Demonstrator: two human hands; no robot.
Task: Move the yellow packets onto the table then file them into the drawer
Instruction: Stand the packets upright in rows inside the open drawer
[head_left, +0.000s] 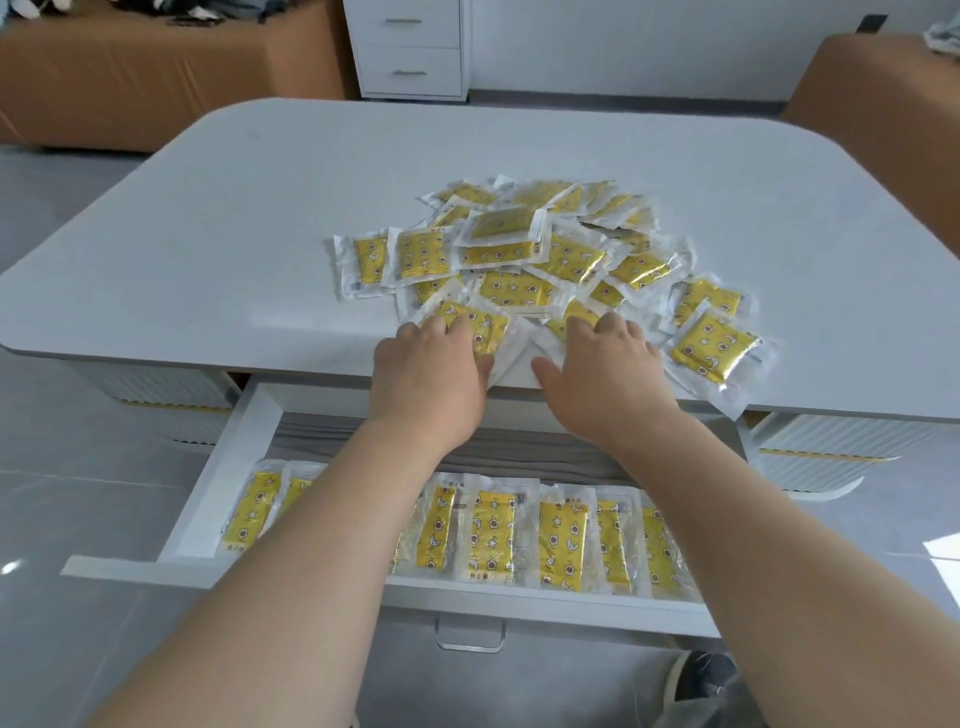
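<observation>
A loose heap of yellow packets (540, 249) in clear wrappers lies on the white table (208, 218). My left hand (431, 369) lies over one packet (480, 325) at the table's near edge, fingers on top and thumb tucked at the overhanging wrapper. My right hand (605, 364) rests flat on neighbouring packets (574, 312), with the thumb spread to the left. Below the table edge the drawer (218, 478) stands pulled out. A row of several packets (561, 540) stands filed along its front, partly hidden by my forearms.
One packet (714, 348) lies apart at the table's right edge. A white cabinet with drawers (410, 47) stands behind the table, and brown covered furniture (130, 78) sits at the back left and right. A shoe (706, 686) shows on the floor below the drawer.
</observation>
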